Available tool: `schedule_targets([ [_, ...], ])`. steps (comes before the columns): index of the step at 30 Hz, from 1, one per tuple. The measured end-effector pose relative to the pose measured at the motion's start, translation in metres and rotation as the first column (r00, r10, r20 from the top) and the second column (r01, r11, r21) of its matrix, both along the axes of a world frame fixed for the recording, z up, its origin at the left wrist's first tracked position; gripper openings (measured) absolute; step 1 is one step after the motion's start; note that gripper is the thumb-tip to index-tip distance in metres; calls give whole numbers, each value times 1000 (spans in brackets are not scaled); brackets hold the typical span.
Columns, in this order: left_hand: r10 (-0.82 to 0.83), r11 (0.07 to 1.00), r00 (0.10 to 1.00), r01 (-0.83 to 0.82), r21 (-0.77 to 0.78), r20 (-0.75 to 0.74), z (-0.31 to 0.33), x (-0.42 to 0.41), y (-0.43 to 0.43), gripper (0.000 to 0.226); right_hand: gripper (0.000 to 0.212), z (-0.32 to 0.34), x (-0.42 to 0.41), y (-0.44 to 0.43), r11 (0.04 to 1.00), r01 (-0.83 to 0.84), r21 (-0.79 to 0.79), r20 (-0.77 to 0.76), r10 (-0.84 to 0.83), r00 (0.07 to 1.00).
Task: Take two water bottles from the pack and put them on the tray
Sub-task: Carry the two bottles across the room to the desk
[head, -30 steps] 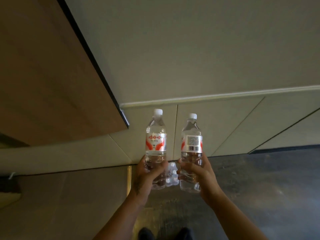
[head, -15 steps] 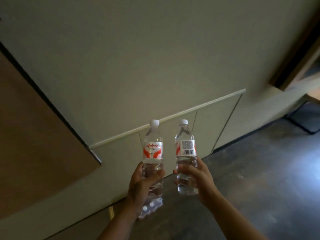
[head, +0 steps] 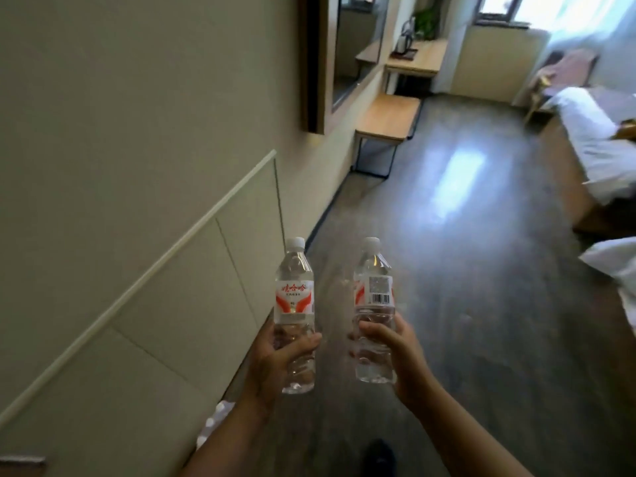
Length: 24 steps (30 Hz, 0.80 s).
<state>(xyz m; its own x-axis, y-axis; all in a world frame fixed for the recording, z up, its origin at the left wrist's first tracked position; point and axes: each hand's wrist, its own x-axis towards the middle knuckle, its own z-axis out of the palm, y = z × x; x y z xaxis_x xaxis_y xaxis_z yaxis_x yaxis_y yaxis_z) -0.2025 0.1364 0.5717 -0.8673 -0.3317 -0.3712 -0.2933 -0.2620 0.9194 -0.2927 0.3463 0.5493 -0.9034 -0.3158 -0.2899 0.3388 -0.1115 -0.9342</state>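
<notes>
In the head view, the left hand [head: 275, 359] is wrapping its grip around the lower half of one water bottle [head: 294, 315], holding it upright above the dark floor [head: 481, 304]. The right hand [head: 395, 352] is gripping the second bottle [head: 374, 311] likewise, barcode facing the camera. The bottles are standing apart, side by side. The pack [head: 213, 421] is lying by the wall [head: 120, 132], behind the left forearm. A desk [head: 416, 60] is standing far ahead.

A low wooden bench [head: 389, 118] stands by the wall; beyond it a kettle [head: 403, 43] on a desk [head: 414, 62], a white bed [head: 599, 146] opposite.
</notes>
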Motion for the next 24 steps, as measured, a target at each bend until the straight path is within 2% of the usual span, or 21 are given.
schedule_targets([
  [2,-91,996,996,91,16,-3,0,-16,27,77,79,2,7,34,996,92,22,0,-92,996],
  [5,-222,974,975,221,44,5,2,-40,73,88,78,4,14,84,978,203,39,-18,-202,979],
  [10,-348,938,938,347,21,10,2,-79,147,90,80,2,3,157,950,306,58,-12,-306,952],
  [15,-413,911,910,412,9,30,0,-116,206,87,74,-6,-28,214,932,357,56,9,-358,934],
  [24,-443,894,893,447,-41,85,1,-174,262,83,85,-16,-79,265,908,415,61,90,-419,903],
])
